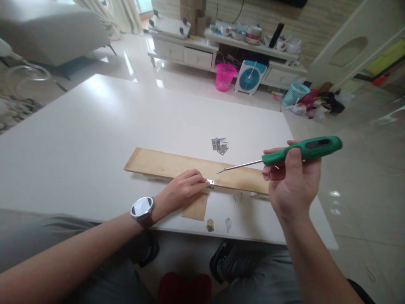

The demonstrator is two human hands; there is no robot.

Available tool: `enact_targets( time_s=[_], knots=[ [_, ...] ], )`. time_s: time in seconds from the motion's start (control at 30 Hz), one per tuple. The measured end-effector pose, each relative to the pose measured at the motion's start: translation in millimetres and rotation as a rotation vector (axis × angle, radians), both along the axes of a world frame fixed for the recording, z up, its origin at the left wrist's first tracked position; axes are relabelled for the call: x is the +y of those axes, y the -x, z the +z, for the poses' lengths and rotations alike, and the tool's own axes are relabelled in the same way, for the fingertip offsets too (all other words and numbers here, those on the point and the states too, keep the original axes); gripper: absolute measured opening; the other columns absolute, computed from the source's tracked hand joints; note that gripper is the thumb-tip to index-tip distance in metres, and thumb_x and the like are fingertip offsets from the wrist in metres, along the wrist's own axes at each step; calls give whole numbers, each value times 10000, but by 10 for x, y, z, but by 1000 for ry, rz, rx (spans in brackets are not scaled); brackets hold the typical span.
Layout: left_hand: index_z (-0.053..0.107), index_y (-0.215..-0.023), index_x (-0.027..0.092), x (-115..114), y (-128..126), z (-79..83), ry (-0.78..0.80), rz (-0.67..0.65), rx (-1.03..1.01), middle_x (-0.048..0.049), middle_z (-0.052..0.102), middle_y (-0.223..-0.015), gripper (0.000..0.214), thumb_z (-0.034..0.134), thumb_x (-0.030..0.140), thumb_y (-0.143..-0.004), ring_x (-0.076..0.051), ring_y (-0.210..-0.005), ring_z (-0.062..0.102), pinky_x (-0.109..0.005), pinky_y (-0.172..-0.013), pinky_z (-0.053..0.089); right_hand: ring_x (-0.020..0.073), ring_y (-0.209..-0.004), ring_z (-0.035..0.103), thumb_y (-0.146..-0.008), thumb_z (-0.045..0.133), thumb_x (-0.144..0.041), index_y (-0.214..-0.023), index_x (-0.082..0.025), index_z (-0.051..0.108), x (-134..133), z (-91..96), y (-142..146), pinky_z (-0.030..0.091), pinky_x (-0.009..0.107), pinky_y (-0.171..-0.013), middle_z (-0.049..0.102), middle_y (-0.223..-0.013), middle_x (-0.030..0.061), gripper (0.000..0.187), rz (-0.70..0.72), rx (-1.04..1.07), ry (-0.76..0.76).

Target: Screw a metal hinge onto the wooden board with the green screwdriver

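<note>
A long pale wooden board (177,165) lies across the white table (95,135). My left hand (183,192), with a watch on the wrist, rests on the board's near edge, fingers closed and pinching a small metal hinge (210,183). A smaller wooden piece (196,207) pokes out beneath that hand. My right hand (292,181) is raised above the table's right end, wrapped round a green-handled screwdriver (300,151). Its thin shaft points left, and the tip hovers just above the board near the hinge. A few screws (242,197) lie below the board's right end.
A small pile of spare metal hinges (220,145) lies behind the board. Two stickers (210,225) mark the table's near edge. Beyond the table are a pink basket (224,77), a small fan (250,77), a low white cabinet (196,55) and clutter on the floor.
</note>
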State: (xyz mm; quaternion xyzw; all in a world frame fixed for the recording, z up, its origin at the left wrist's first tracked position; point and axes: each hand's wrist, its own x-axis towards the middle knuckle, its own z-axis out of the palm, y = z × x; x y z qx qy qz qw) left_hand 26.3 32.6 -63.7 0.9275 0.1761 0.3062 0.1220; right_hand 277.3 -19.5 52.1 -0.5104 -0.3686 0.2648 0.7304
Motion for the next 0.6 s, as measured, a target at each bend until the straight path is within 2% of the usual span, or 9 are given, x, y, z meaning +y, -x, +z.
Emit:
enact_targets(
  time_s=[0.2,0.43,0.6],
  knots=[
    [781,-1251,206,-2,4,-44,76,14,13,-112,786,-1103,273,528,209,-1149,-229,-1020,683,-371,-904,602,103,-487,574,-881,855,-578,-1079,-311,610,37,-41,126,406,262,-430,791,-835,-42,413,0,-73,19],
    [768,-1227,184,-2,10,-50,4,17,29,-105,793,-1099,256,524,205,-1153,-223,-1007,685,-355,-895,597,108,-485,548,-904,860,-515,-1103,-309,635,2,-57,199,379,262,-415,791,-815,-28,365,48,-96,12],
    [749,-1226,163,46,-9,-84,-80,-19,-83,-85,787,-1028,180,611,160,-1110,-215,-968,684,-346,-847,607,97,-458,556,-910,866,-489,-1124,-266,642,19,-117,221,372,237,-380,805,-803,-27,381,52,-199,-124]
  ],
)
